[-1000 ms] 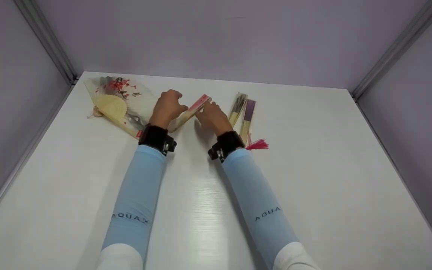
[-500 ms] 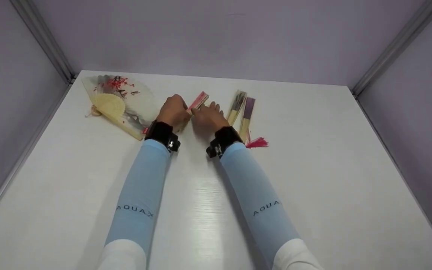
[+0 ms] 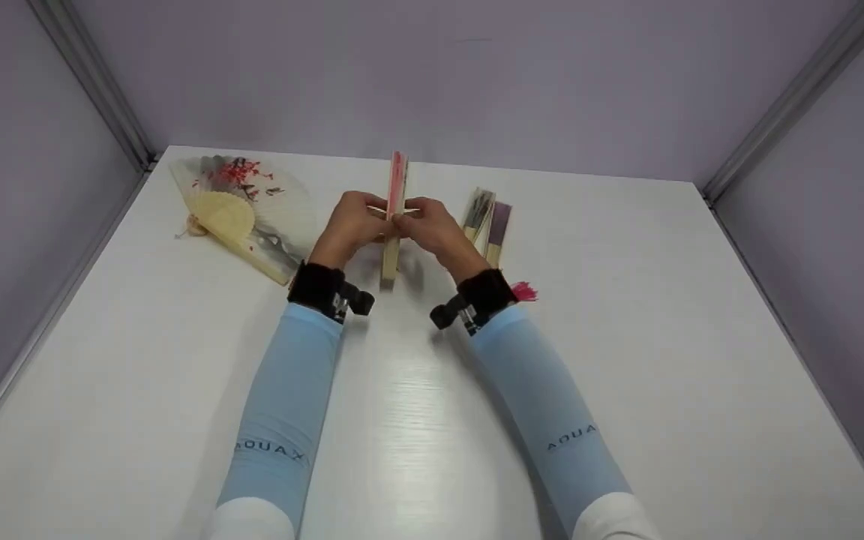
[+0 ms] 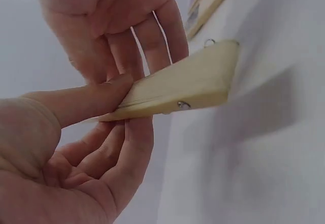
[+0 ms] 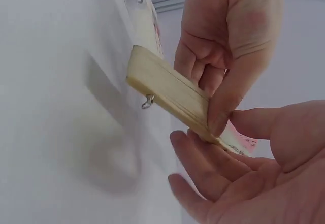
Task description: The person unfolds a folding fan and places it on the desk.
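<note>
A folded fan [image 3: 395, 196] with pale wooden ribs and a pink top stands upright, lifted off the white table [image 3: 402, 420]. My left hand [image 3: 367, 223] pinches it from the left; in the left wrist view its thumb [image 4: 86, 102] presses the flat wooden guard [image 4: 188, 84] with fingers underneath. From the right, my right hand [image 3: 418, 223] holds the same fan; in the right wrist view its fingers [image 5: 203, 168] lie under the fan [image 5: 167, 94] and its thumb reaches the pink part. A small metal ring hangs at the fan's lower end.
An open paper fan [image 3: 244, 206] with red blossoms lies at the back left. Two folded fans [image 3: 487, 217] lie side by side right of my hands, a pink tassel [image 3: 525, 291] at their near end. Lilac walls close in the table on three sides.
The pink folded fan was lying slanted on the table under both hands. Both hands have lifted it and turned it upright between them.
</note>
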